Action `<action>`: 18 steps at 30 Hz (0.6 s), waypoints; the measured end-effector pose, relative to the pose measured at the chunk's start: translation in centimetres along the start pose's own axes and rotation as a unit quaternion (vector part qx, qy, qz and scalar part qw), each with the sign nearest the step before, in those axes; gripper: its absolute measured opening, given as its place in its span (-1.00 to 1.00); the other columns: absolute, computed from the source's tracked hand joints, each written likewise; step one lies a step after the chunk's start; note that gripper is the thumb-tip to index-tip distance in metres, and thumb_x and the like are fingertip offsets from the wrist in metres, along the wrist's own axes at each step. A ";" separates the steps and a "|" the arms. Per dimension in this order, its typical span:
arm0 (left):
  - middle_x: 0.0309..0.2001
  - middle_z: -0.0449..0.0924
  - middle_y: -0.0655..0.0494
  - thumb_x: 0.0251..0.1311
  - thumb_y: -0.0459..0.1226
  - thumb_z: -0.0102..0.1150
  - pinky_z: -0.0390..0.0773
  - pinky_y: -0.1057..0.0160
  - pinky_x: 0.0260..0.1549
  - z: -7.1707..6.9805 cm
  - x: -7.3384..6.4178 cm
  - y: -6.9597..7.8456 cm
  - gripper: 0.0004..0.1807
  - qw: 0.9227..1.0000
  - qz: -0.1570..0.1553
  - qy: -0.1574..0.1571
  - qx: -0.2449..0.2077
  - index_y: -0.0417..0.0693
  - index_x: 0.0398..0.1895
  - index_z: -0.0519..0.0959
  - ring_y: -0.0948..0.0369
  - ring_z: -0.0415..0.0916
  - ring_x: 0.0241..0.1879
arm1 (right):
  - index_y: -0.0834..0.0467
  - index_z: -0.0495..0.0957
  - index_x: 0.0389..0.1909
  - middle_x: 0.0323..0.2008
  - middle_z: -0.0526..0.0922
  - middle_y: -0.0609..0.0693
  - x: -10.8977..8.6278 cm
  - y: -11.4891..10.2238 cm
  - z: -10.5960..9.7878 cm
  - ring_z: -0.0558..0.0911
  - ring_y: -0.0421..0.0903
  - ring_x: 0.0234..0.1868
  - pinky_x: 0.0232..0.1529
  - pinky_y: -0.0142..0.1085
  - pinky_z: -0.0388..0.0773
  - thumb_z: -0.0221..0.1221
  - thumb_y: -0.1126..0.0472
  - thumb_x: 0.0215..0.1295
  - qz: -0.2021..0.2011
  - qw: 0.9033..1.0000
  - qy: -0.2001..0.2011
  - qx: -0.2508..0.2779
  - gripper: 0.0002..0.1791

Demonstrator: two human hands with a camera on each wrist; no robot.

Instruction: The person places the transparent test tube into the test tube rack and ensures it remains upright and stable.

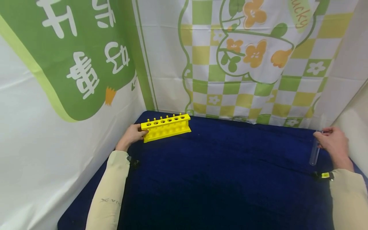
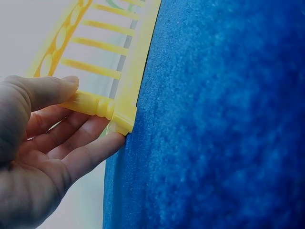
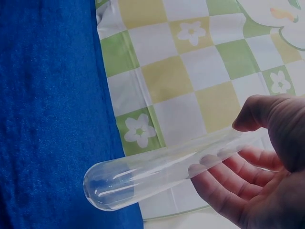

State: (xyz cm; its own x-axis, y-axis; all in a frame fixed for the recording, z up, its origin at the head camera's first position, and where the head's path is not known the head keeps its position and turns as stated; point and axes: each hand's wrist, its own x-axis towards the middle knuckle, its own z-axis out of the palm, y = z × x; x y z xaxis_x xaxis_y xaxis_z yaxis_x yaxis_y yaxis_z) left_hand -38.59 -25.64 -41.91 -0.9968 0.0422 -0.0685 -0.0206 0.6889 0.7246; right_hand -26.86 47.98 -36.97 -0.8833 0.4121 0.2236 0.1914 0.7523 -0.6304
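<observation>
Left hand: I see my left hand at the near end of the yellow test tube rack, thumb on top of the end post and fingers under the base, gripping that end.
Rack position: the rack stands upright on the blue cloth near the far left corner of the worktop, just right of my left hand, its row of holes facing up and all of them without a tube.
Left wrist view: the rack's end sits right at the cloth's left edge, my fingertip touching its lower corner.
Right hand: my right hand pinches a clear glass test tube between thumb and curled fingers at its open end.
Tube position: the tube hangs from my fingers, its rounded closed end pointing towards me, lifted above the cloth near the right edge of the worktop.
Tube to rack: well apart, almost the whole width of the worktop between them.
Surroundings: a green-and-yellow checked backdrop rises behind the far edge.
</observation>
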 end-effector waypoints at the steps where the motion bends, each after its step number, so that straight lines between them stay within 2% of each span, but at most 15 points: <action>1: 0.02 0.59 -0.17 0.40 -0.13 0.09 0.61 0.23 -0.17 0.0 0.0 0.0 -0.54 1.000 0.001 -0.001 0.002 -0.22 0.23 0.43 0.07 0.58 -0.14 | 0.54 0.23 0.20 0.04 0.49 0.58 0.0 0.0 -0.1 0.51 -0.38 -0.77 -0.64 -0.35 0.55 0.02 0.06 0.31 -0.003 1.000 -0.001 0.001 -0.34; 8: -0.02 0.60 -0.17 0.40 -0.13 0.09 0.58 0.31 -0.25 -0.1 0.0 0.0 -0.56 1.000 0.004 -0.003 0.006 -0.22 0.20 0.45 0.09 0.57 -0.19 | 0.53 0.25 0.19 -0.07 0.55 0.55 0.0 0.0 -0.2 0.54 -0.37 -0.76 -0.64 -0.35 0.56 0.02 0.05 0.31 -0.011 1.000 -0.003 0.013 -0.34; 14: 0.00 0.61 -0.18 0.39 -0.13 0.10 0.58 0.31 -0.24 0.2 0.0 0.3 -0.56 1.000 0.010 0.001 0.008 -0.22 0.20 0.45 0.10 0.57 -0.19 | 0.52 0.25 0.22 0.03 0.52 0.54 0.0 -0.3 -0.3 0.51 -0.42 -0.75 -0.64 -0.39 0.53 0.01 0.02 0.33 -0.003 1.000 -0.001 -0.006 -0.32; 18: -0.02 0.61 -0.16 0.39 -0.13 0.10 0.59 0.30 -0.25 0.3 0.0 0.3 -0.57 1.000 0.007 0.002 0.011 -0.21 0.19 0.45 0.11 0.57 -0.20 | 0.52 0.22 0.24 0.09 0.47 0.56 -0.1 -0.4 -0.2 0.49 -0.44 -0.74 -0.63 -0.38 0.54 0.00 0.02 0.34 0.003 1.000 -0.003 -0.001 -0.31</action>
State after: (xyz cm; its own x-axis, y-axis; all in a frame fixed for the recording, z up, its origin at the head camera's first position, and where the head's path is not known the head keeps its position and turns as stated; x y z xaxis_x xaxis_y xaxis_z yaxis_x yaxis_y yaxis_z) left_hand -38.60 -25.15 -41.90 -0.9972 0.0497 -0.0551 -0.0041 0.7046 0.7096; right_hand -26.76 47.71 -36.63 -0.8846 0.4139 0.2147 0.1979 0.7502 -0.6309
